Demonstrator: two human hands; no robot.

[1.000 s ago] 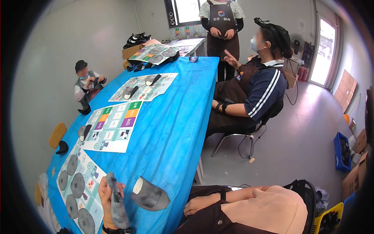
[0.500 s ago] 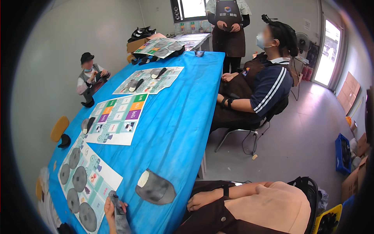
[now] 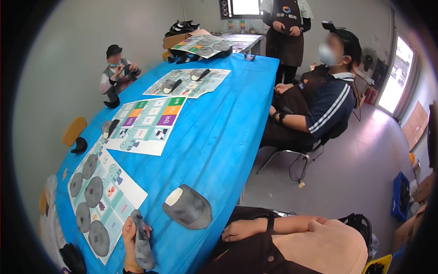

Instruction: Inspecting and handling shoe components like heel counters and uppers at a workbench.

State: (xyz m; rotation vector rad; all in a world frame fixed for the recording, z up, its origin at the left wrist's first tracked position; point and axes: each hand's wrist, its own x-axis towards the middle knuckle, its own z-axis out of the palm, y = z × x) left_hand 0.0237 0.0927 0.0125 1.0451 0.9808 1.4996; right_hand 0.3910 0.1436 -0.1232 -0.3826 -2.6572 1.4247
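At the lower left, my left hand (image 3: 129, 233) is wrapped around a long, narrow grey piece (image 3: 144, 253), held up over the table. Its kind cannot be made out. My right hand (image 3: 236, 229) lies on my dark apron, fingers loosely laid out and holding nothing. Between my hands, a grey rounded piece (image 3: 194, 211) with a cream patch rests on the blue tablecloth (image 3: 214, 150). Several round grey discs, one of them a large disc (image 3: 99, 239), lie on a printed sheet (image 3: 133, 192) left of my left hand.
Another printed sheet (image 3: 148, 147) and a farther sheet (image 3: 214, 86) bear grey pieces with black flaps. Across the table sits a person (image 3: 119, 75); along my side sits one in a striped sleeve (image 3: 326, 107); another stands behind (image 3: 285, 41). A blue crate (image 3: 401, 196) stands on the floor.
The whole view has shifted slightly. My left hand has brought the narrow grey piece higher into view. The person across has raised both hands; the striped-sleeved person's head has turned more toward me.
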